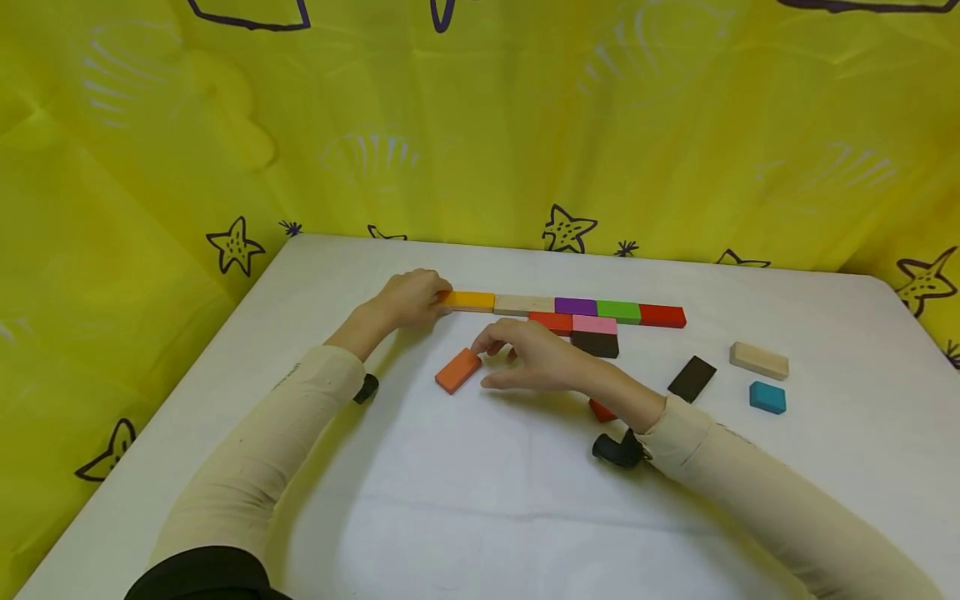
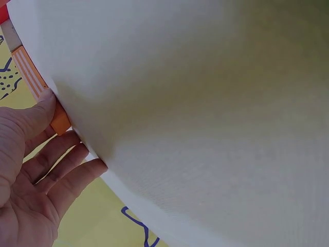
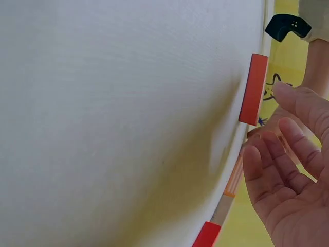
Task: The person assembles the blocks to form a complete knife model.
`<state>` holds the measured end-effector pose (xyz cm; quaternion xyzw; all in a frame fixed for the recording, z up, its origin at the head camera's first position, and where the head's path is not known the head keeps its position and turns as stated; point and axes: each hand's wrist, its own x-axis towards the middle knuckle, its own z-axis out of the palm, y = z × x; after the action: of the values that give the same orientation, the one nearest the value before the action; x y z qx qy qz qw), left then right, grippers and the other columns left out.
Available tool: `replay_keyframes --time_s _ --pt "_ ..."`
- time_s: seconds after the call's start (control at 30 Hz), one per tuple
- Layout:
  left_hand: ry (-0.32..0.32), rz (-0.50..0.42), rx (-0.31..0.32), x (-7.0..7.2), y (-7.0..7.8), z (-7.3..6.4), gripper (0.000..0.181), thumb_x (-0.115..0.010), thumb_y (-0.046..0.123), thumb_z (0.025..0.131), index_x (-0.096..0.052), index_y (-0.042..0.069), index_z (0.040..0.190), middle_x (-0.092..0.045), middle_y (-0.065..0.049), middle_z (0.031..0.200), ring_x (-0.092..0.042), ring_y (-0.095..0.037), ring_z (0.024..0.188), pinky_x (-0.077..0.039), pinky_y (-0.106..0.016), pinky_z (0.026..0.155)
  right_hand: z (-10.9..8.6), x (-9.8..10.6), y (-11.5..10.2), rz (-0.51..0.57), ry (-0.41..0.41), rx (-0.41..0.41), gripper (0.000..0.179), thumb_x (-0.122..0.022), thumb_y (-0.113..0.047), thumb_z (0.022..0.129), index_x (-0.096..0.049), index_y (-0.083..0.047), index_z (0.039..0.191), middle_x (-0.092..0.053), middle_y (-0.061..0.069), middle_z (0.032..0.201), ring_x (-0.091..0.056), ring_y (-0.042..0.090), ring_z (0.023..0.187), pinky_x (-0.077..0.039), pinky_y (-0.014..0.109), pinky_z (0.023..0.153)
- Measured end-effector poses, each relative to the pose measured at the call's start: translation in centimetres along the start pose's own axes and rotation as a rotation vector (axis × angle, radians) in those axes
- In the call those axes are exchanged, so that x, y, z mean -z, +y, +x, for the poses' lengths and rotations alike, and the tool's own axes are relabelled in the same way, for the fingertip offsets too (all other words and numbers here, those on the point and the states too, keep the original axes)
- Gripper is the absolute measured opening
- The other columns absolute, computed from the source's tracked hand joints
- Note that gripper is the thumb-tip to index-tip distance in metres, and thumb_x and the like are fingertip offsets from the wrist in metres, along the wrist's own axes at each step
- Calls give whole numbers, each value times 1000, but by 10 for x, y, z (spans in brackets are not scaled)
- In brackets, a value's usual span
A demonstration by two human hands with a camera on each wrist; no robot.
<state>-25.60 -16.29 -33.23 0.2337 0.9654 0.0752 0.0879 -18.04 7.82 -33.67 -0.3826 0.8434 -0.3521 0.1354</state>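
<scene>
My left hand (image 1: 412, 298) pinches the left end of a yellow-orange wooden block (image 1: 472, 302), the leftmost of a row. In the left wrist view its thumb lies against that block (image 2: 60, 121), with the fingers beyond its end. Palm inward and fingers loosely bent, my right hand (image 1: 534, 357) hovers by a loose orange block (image 1: 458, 371). Its index fingertip overlaps the block's upper corner in the head view; the right wrist view shows nothing between thumb and fingers beside that orange block (image 3: 253, 90).
The row continues with plain wood (image 1: 523, 305), purple (image 1: 575, 307), green (image 1: 618, 312) and red (image 1: 662, 316) blocks. Red (image 1: 550, 322), pink (image 1: 594, 324) and dark brown (image 1: 595, 344) ones adjoin its front. Loose dark (image 1: 692, 379), wooden (image 1: 759, 360) and blue (image 1: 767, 397) blocks lie right.
</scene>
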Motion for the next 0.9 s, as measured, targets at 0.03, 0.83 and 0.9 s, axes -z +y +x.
replay_keyframes --time_s 0.03,0.83,0.9 --pt "0 2 -3 0 0 0 30 -66 21 100 -71 3 124 -68 -13 111 -56 -28 95 -51 -46 85 2 -1 0 -2 -3 -9 38 -83 -14 87 -67 -6 120 -69 4 118 -62 22 112 -54 36 93" --pt "18 12 -26 0 0 1 20 -67 19 99 -72 4 112 -64 -10 99 -54 -26 88 -48 -43 77 20 -10 4 -9 -50 3 32 -80 -8 88 -70 -5 118 -70 3 114 -62 17 104 -51 31 89" --pt "18 15 -27 0 0 1 20 -67 19 99 -72 4 111 -65 -10 99 -54 -26 87 -48 -43 76 20 -11 3 -20 -53 21 30 -80 -7 88 -70 -4 116 -70 3 112 -62 17 101 -52 30 88"
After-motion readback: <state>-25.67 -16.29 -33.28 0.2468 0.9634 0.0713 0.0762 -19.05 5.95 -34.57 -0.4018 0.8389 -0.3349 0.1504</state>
